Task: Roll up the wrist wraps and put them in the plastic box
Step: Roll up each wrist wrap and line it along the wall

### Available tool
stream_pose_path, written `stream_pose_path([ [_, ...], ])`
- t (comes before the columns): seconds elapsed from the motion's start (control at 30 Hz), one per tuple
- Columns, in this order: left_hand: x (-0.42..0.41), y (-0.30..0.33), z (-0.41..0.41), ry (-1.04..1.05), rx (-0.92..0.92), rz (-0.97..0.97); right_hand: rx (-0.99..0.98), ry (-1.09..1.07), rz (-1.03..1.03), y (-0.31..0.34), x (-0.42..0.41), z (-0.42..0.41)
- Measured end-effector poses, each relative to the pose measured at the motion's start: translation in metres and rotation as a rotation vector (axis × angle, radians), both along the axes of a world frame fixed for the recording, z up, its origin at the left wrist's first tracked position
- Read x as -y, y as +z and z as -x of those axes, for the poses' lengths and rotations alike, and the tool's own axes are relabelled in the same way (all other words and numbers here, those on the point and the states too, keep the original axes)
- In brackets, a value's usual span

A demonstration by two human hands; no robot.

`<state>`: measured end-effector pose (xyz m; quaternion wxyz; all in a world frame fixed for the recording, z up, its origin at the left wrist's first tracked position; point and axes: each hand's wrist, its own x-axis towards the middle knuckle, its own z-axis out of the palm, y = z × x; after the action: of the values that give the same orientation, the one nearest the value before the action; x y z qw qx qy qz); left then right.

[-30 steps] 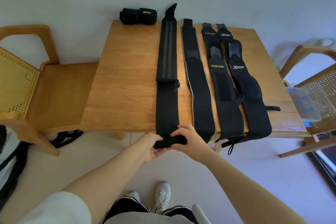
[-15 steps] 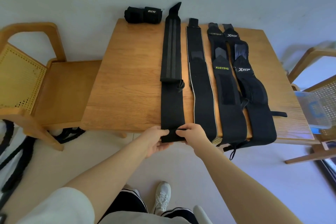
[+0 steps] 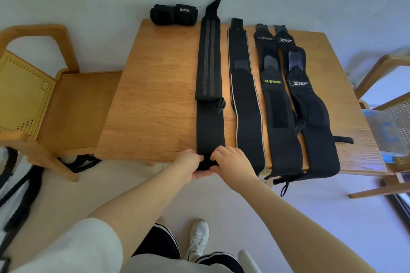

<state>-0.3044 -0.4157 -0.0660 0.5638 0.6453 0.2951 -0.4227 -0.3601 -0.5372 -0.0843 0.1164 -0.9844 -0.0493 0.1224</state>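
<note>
Risks first. Both hands are working the near end of the striped wrap [image 3: 209, 86] right at the desk [image 3: 155, 99] edge, and the starting roll is partly hanging off that edge, so it is likely loosening or slipping out if the pinch eases. The roll is also at risk of going crooked: the wrap is long, with a folded layer and a loop midway up, and uneven pushing from either side is probably telescoping it. The gold-edged wrap [image 3: 246, 104] is lying just beside the right hand, so a knuckle could be dragging it along. The plastic box [image 3: 386, 133] is sitting well apart, off the right side of the desk on a chair [image 3: 395, 86], so a loose roll could be unwinding on the carry.

Position. The left hand [image 3: 190, 165] is gripping the wrap's near end from the left, its fingers [image 3: 197, 157] curled over the top and palm coming in under the roll. The right hand [image 3: 233, 164] is pinching the same end from the right, fingertips pressing on top. The rolled part is sitting between the two hands, touching both; only a narrow black strip is showing between them. The rest of the wrap is lying flat, running away to the far edge. The two branded wraps [image 3: 288, 117] are lying flat further right, untouched. One rolled wrap [image 3: 174, 14] is resting at the far edge.
</note>
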Motion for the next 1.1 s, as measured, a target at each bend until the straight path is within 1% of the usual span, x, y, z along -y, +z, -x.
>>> stream_pose_path([
  [0.07, 0.001, 0.004, -0.002, 0.031, -0.056, 0.045, -0.05, -0.052, -0.042, 0.002, 0.0, -0.008],
  [0.1, 0.002, 0.005, -0.002, 0.0, -0.05, 0.012, -0.083, -0.107, -0.09, 0.002, 0.0, -0.013],
  [0.13, 0.0, 0.004, -0.003, -0.107, 0.012, -0.089, -0.126, -0.166, -0.145, 0.003, 0.001, -0.018],
  [0.17, -0.002, 0.001, -0.003, -0.266, 0.143, -0.242, -0.168, -0.226, -0.202, 0.002, 0.002, -0.023],
  [0.2, -0.007, -0.001, -0.003, -0.451, 0.339, -0.421, -0.208, -0.284, -0.25, 0.001, 0.003, -0.027],
  [0.23, -0.013, -0.004, -0.004, -0.622, 0.598, -0.589, -0.237, -0.336, -0.289, -0.002, 0.003, -0.032],
  [0.27, -0.019, -0.006, -0.005, -0.774, 0.867, -0.673, -0.262, -0.386, -0.315, -0.005, 0.004, -0.037],
  [0.3, -0.023, -0.007, -0.007, -0.902, 1.09, -0.673, -0.277, -0.43, -0.33, -0.008, 0.004, -0.041],
  [0.33, -0.027, -0.011, -0.008, -1.059, 1.232, -0.639, -0.291, -0.471, -0.333, -0.01, 0.004, -0.043],
  [0.4, -0.03, -0.018, -0.009, -1.289, 1.363, -0.563, -0.279, -0.561, -0.361, -0.012, 0.002, -0.048],
  [0.43, -0.03, -0.02, -0.007, -1.346, 1.396, -0.555, -0.269, -0.612, -0.396, -0.012, 0.002, -0.048],
  [0.47, -0.029, -0.022, -0.006, -1.344, 1.417, -0.552, -0.249, -0.64, -0.412, -0.01, 0.001, -0.047],
  [0.5, -0.029, -0.025, -0.006, -1.344, 1.42, -0.556, -0.205, -0.622, -0.381, -0.008, -0.001, -0.045],
  [0.57, -0.028, -0.028, -0.008, -1.302, 1.431, -0.556, -0.052, -0.493, -0.237, -0.002, -0.003, -0.036],
  [0.63, -0.025, -0.023, -0.011, -1.237, 1.37, -0.504, 0.091, -0.315, -0.142, 0.003, -0.001, -0.025],
  [0.7, -0.023, -0.02, -0.016, -1.216, 1.268, -0.532, 0.073, -0.147, -0.036, 0.008, 0.008, -0.021],
  [0.73, -0.02, -0.017, -0.02, -1.206, 1.218, -0.535, 0.04, -0.116, 0.005, 0.01, 0.013, -0.022],
  [0.77, -0.017, -0.015, -0.024, -1.19, 1.172, -0.535, 0.006, -0.133, 0.005, 0.011, 0.016, -0.025],
  [0.8, -0.013, -0.013, -0.028, -1.173, 1.128, -0.542, -0.022, -0.191, -0.043, 0.011, 0.017, -0.03],
  [0.9, -0.005, -0.009, -0.04, -1.19, 1.053, -0.602, -0.103, -0.441, -0.311, 0.007, 0.014, -0.046],
  [0.97, -0.004, -0.009, -0.047, -1.207, 1.097, -0.629, -0.146, -0.53, -0.419, 0.003, 0.014, -0.055],
  [1.03, -0.006, -0.01, -0.051, -1.235, 1.184, -0.619, -0.165, -0.546, -0.434, 0.002, 0.014, -0.061],
  [1.1, -0.01, -0.012, -0.057, -1.3, 1.195, -0.584, -0.179, -0.521, -0.407, 0.001, 0.013, -0.063],
])
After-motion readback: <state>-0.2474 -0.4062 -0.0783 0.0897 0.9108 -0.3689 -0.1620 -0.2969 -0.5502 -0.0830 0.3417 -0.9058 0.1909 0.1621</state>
